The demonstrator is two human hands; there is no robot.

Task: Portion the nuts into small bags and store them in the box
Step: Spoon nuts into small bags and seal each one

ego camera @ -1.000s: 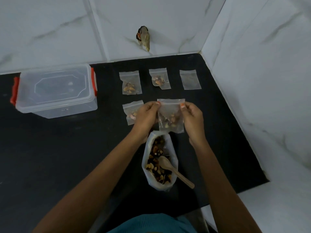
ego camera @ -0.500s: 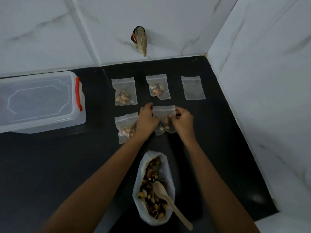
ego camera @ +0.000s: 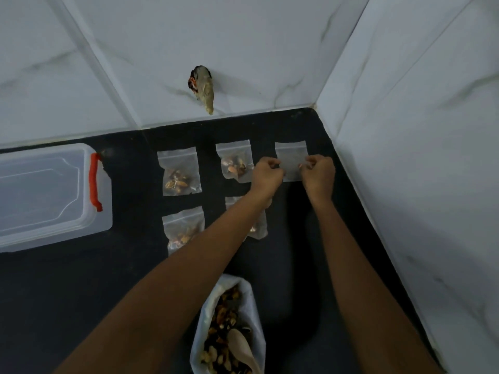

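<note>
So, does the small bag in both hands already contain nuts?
No, the small bag pinched by the left hand and right hand looks clear and empty.

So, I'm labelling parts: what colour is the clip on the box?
Red: the clip sits on the clear box, seen best in the head view.

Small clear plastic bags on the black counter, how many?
5. Filled bags: back-left bag, back-middle bag, front-left bag, front-middle bag partly under the left arm. One empty bag back right, pinched by left hand and right hand. Arms may hide more.
</note>
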